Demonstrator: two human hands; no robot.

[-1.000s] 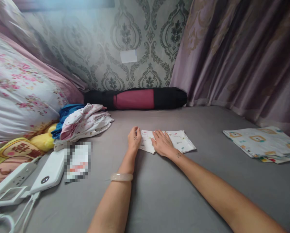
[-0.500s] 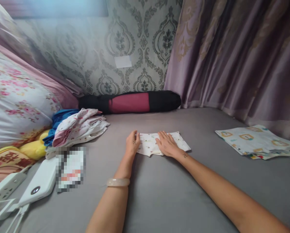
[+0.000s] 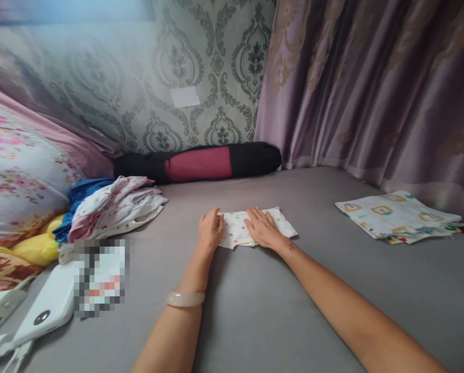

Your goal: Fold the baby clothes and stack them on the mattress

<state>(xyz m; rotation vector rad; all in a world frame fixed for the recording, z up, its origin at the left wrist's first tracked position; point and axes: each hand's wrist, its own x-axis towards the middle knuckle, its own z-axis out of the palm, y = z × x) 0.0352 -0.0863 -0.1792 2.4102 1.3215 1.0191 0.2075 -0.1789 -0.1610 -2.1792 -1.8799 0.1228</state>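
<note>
A white garment (image 3: 237, 228) with small coloured prints lies folded into a flat rectangle on the grey bed sheet; its kind cannot be told. My left hand (image 3: 211, 229) is at its left end, fingers curled in against the edge, and part of the grip is hidden. Across the middle of the cloth, my right hand (image 3: 263, 228) lies flat, palm down, with its fingers stretched out. A pale bangle (image 3: 185, 299) sits on my left forearm.
To the right lies a stack of folded printed cloths (image 3: 397, 213). Crumpled clothes (image 3: 117, 204), a yellow plush (image 3: 41, 249), a white power bank (image 3: 47, 303) and a power strip (image 3: 1, 311) are at left. A black and maroon roll bag (image 3: 199, 163) lies along the wall.
The view has turned slightly to the right, so things sit farther left in it. Both hands stay on the folded garment, in nearly the same places.
</note>
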